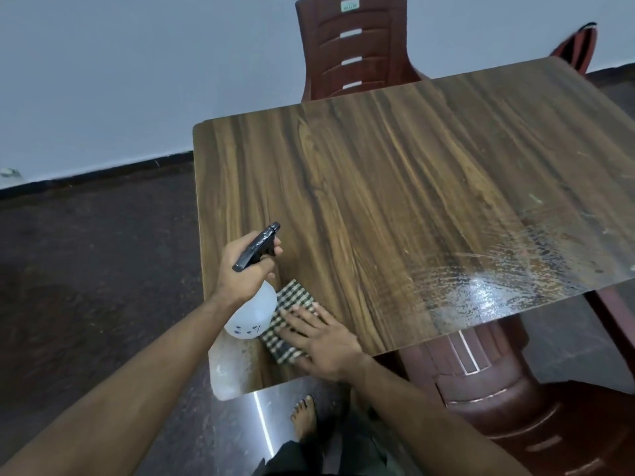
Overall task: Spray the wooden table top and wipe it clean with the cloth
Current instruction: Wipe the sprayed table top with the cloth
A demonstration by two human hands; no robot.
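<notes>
A wooden table top (pixel 360 187) fills the middle of the view; its right front part is wet with fine droplets. My left hand (pixel 240 269) grips the neck of a white spray bottle (pixel 252 316) with a black trigger head, nozzle pointing over the table, a finger on the trigger. A folded dark-and-white checked cloth (pixel 290 302) lies near the table's front left corner. My right hand (pixel 321 340) rests flat on it with fingers straight.
A dark red plastic chair (pixel 354 46) stands at the far side, another (pixel 580 46) at the far right corner, a third (pixel 508 400) at the near right. Dark floor (pixel 96 269) lies to the left. My bare foot (pixel 304 419) is below the table edge.
</notes>
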